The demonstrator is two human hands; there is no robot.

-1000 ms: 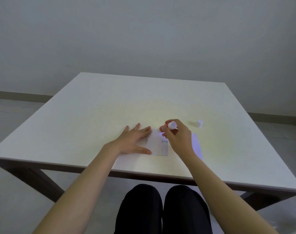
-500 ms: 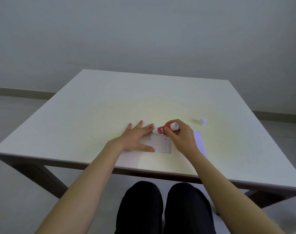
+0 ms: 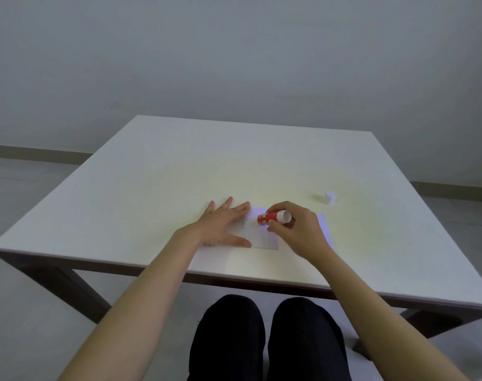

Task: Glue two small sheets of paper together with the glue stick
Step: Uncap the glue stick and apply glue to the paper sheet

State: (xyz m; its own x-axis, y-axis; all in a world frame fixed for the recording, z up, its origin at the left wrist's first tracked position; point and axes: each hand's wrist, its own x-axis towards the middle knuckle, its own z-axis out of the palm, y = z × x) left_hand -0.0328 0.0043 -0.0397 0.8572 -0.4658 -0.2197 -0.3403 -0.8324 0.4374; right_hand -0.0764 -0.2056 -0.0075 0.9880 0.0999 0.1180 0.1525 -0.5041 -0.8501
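Observation:
A small white sheet of paper [image 3: 262,237] lies near the table's front edge. My left hand [image 3: 223,226] rests flat on its left part, fingers spread. My right hand [image 3: 297,229] grips a red and white glue stick [image 3: 273,217], tilted low with its tip on the sheet's upper area. A second white sheet [image 3: 325,229] lies to the right, mostly hidden under my right hand. The glue stick's white cap [image 3: 330,198] stands apart at the right.
The white table [image 3: 179,166] has dark legs and a front edge close to my knees [image 3: 262,339]. A grey wall stands behind it.
The glue stick went from upright over the sheet's upper right to tilted with its tip to the left, then shifted slightly back right. My left hand has stayed pressed on the sheet.

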